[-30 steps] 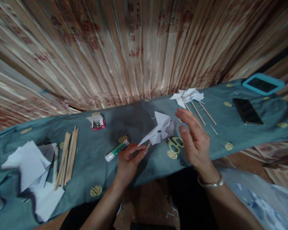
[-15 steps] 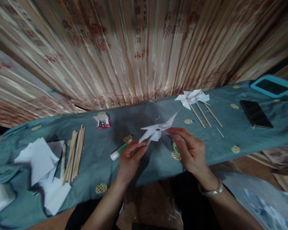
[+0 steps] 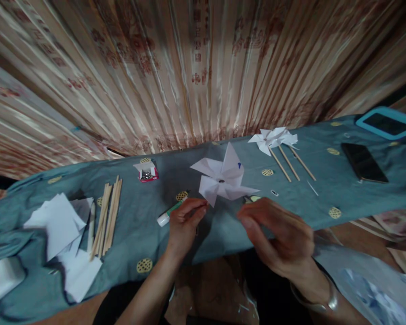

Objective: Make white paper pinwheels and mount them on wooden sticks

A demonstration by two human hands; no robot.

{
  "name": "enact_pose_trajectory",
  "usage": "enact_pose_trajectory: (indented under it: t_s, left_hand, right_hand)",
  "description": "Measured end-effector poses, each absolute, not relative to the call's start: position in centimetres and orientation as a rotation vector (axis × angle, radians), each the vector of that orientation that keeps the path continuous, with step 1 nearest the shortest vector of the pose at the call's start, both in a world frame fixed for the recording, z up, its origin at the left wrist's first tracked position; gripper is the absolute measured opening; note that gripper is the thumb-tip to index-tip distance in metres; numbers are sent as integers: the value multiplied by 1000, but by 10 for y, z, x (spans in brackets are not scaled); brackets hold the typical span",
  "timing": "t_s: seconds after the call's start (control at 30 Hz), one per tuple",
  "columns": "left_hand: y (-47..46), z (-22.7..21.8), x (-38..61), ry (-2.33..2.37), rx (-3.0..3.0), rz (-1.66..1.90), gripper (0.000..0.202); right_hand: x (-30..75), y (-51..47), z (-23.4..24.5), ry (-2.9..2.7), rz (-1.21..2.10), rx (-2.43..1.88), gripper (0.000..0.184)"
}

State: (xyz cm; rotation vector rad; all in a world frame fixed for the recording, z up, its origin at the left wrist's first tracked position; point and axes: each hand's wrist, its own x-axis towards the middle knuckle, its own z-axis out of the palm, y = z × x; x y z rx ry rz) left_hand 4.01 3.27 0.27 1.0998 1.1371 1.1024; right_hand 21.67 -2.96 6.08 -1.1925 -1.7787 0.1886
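My left hand (image 3: 186, 221) pinches a white paper pinwheel (image 3: 230, 184) from below, near its lower blade; its stick is hidden now. A dark round pin sits at the middle, and one blade carries a blue mark. Just right of the pinwheel, my right hand (image 3: 279, 234) is apart from it and blurred. Its fingers are curled in with the thumb against them, and anything inside is hidden. Between the pinwheel and this hand, a yellow-green tool (image 3: 253, 198) with a dark tip shows in part. A glue stick (image 3: 167, 214) lies beside my left hand.
Finished pinwheels (image 3: 274, 137) on sticks lie at the back right, near a black phone (image 3: 363, 162) and a blue-framed tablet (image 3: 387, 123). Leftward are an open red box of pins (image 3: 147, 174), wooden sticks (image 3: 106, 216) and white paper sheets (image 3: 62, 225). A patterned curtain (image 3: 176, 81) hangs behind.
The pinwheel has tilted up to face me, its blades turned. My right hand has let go of its edge and drawn back right and down. The left hand stays nearly where it was.
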Motion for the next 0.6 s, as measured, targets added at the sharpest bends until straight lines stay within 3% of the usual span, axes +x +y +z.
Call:
enact_pose_trajectory:
  t_s: [0.1,0.2,0.43,0.6]
  left_hand:
    - [32,1,42,1129,1111,1109,5]
    - [31,-1,43,1119,1115,1114,4]
    - [32,-3,40,1114,1148,1120,3]
    - [34,-5,39,1116,1168,1131,6]
  right_hand:
    - [224,-33,68,-1680,-118,-1308,41]
    - [230,-25,63,-1665,-271,-1392,48]
    - [230,-12,42,-1769,-216,-1326,42]
    - [217,-12,33,-1824,-160,-1284,25]
